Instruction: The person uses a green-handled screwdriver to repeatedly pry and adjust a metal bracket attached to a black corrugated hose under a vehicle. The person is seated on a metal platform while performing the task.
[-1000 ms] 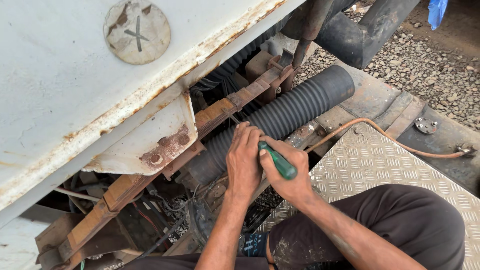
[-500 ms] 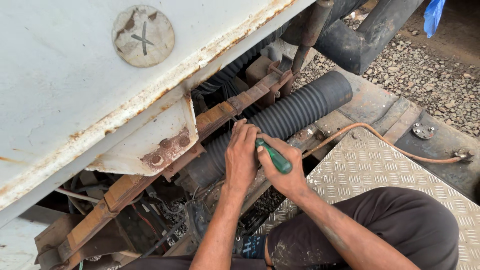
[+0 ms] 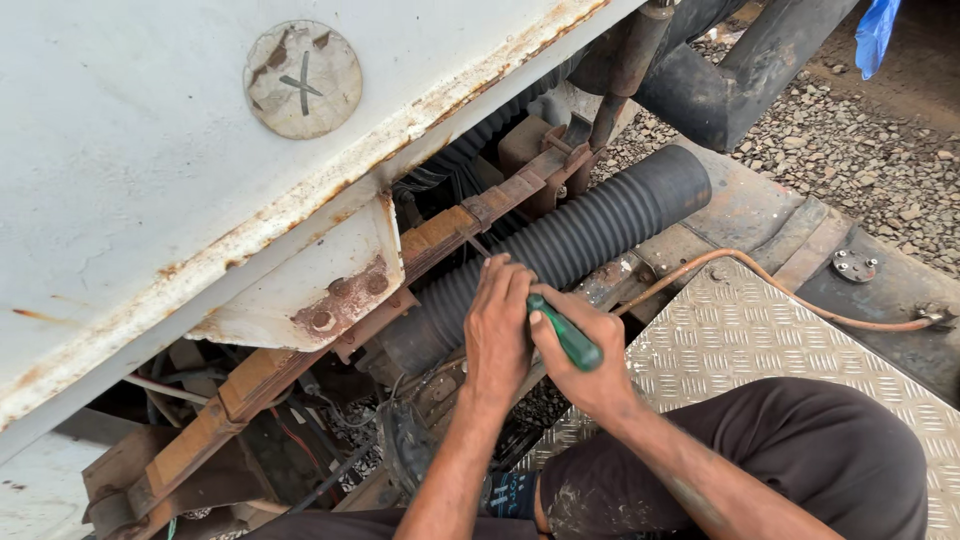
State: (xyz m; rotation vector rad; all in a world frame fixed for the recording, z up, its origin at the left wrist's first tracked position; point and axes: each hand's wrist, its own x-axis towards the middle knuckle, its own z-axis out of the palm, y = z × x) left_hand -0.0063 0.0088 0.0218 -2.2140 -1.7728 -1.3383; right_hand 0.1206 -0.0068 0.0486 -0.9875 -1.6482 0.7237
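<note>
My right hand [image 3: 588, 352] grips a green-handled screwdriver [image 3: 568, 334], its handle pointing down to the right and its tip hidden behind my left hand. My left hand [image 3: 497, 322] lies flat on a black ribbed hose [image 3: 590, 232], fingers pressed against it where the screwdriver's shaft goes. The hose runs diagonally from lower left to upper right under a rusty white metal body panel [image 3: 200, 180]. Both forearms reach up from the bottom of the view, over my dark trouser leg [image 3: 790, 455].
A rusty brown bar [image 3: 440, 232] runs diagonally beside the hose. A steel tread plate [image 3: 740, 335] lies at the right with a thin copper pipe [image 3: 790, 295] curving over it. Gravel [image 3: 850, 130] covers the ground at upper right. Wires and dirty parts fill the gap at lower left.
Both hands stay on the hose with the screwdriver. The view has shifted slightly, and the hands sit a little lower in it.
</note>
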